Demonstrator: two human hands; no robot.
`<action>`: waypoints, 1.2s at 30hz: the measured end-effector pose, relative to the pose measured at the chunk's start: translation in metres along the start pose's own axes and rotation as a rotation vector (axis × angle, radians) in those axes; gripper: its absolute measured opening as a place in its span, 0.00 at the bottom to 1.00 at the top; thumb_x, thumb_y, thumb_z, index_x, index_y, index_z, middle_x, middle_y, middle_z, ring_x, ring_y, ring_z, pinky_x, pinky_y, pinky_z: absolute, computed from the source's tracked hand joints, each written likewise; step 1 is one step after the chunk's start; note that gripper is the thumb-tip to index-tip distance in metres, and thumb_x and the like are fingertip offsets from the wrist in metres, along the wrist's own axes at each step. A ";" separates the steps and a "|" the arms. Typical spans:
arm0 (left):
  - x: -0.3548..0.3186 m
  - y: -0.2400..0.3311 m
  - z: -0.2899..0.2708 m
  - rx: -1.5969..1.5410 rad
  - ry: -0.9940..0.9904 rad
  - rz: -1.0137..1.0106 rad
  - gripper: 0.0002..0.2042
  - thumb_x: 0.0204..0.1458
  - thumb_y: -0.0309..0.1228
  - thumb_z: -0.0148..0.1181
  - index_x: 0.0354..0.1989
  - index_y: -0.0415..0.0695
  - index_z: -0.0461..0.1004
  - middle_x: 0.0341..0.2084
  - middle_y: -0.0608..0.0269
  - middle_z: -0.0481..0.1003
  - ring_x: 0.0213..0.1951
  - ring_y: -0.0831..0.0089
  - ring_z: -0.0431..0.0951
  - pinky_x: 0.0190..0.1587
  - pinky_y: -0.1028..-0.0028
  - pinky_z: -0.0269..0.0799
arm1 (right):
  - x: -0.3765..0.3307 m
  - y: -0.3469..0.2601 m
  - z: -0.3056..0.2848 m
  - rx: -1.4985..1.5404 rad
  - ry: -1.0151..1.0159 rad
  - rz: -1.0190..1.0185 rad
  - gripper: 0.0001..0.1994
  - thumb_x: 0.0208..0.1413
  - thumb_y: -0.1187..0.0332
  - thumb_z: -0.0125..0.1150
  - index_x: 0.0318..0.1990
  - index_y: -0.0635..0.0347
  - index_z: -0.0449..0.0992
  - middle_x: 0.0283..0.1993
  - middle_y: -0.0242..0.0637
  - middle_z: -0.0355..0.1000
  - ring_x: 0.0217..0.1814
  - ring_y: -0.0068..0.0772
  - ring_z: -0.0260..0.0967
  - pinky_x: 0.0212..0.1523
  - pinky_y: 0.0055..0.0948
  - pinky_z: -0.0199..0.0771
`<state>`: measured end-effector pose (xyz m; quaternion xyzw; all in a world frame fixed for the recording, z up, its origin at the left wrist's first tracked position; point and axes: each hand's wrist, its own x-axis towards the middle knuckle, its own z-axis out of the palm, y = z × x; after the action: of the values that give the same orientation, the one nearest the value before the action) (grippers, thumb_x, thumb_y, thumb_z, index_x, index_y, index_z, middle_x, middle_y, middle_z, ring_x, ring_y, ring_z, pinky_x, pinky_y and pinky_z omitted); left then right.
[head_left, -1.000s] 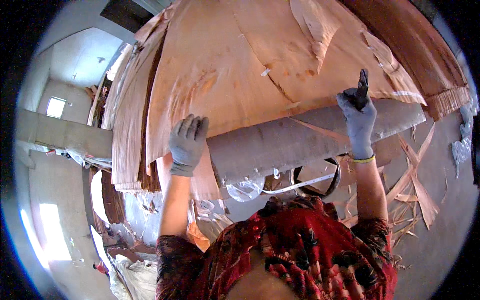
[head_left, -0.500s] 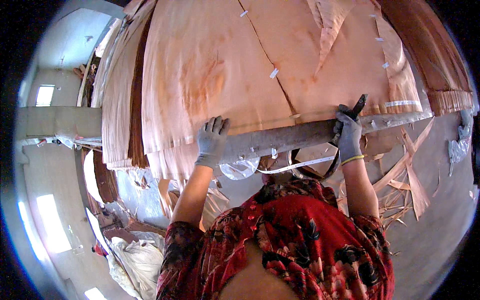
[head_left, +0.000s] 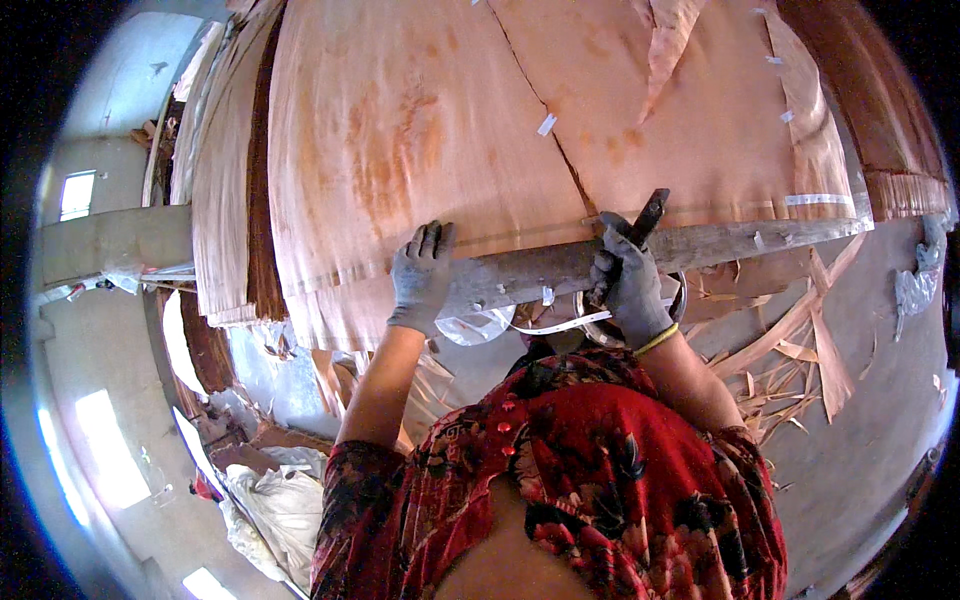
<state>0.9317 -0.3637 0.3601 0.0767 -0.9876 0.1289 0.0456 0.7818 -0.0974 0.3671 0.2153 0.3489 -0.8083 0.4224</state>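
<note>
A large sheet of reddish-tan wood veneer (head_left: 480,120) lies before me, with a dark split running down it. A small white tape piece (head_left: 546,124) bridges that split. My left hand (head_left: 422,275), in a grey glove, rests at the sheet's near edge with its fingers stretched out. My right hand (head_left: 632,280), gloved too, is closed around a black knife (head_left: 652,212) whose end points up and away. It is at the near edge, by the lower end of the split. Below the edge runs a grey board (head_left: 525,274).
A white perforated tape (head_left: 560,326) hangs below the board, beside clear plastic (head_left: 475,326). Veneer scraps (head_left: 800,350) litter the floor at right. More veneer sheets (head_left: 225,190) hang at left, and a brown stack (head_left: 880,120) stands at far right. White cloth (head_left: 270,510) lies at lower left.
My right hand has moved left along the near edge with the knife, to the lower end of the split. My left hand stays nearly in place. The whole view has shifted slightly.
</note>
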 end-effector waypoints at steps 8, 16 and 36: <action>0.001 0.003 -0.001 -0.016 -0.036 -0.006 0.23 0.42 0.25 0.50 0.52 0.50 0.66 0.48 0.57 0.70 0.49 0.62 0.70 0.45 0.64 0.68 | 0.018 -0.005 -0.002 0.110 -0.036 0.082 0.11 0.53 0.60 0.55 0.44 0.44 0.70 0.15 0.20 0.50 0.15 0.20 0.48 0.13 0.23 0.49; 0.026 0.062 -0.038 -0.138 0.078 -0.074 0.36 0.42 0.39 0.58 0.62 0.48 0.52 0.55 0.51 0.62 0.60 0.48 0.50 0.59 0.41 0.43 | 0.018 -0.003 0.000 0.121 -0.045 0.058 0.15 0.54 0.61 0.54 0.50 0.44 0.68 0.15 0.20 0.50 0.14 0.19 0.47 0.13 0.21 0.48; 0.105 0.111 -0.062 -0.258 0.242 0.215 0.20 0.40 0.30 0.54 0.45 0.41 0.69 0.31 0.58 0.75 0.33 0.65 0.76 0.34 0.68 0.71 | 0.006 0.009 -0.018 -1.303 0.007 -1.046 0.22 0.47 0.70 0.57 0.53 0.44 0.69 0.39 0.42 0.73 0.36 0.45 0.73 0.32 0.36 0.73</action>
<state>0.8149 -0.2558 0.4033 -0.0515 -0.9857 0.0138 0.1595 0.7874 -0.0910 0.3484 -0.2593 0.8028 -0.5360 0.0313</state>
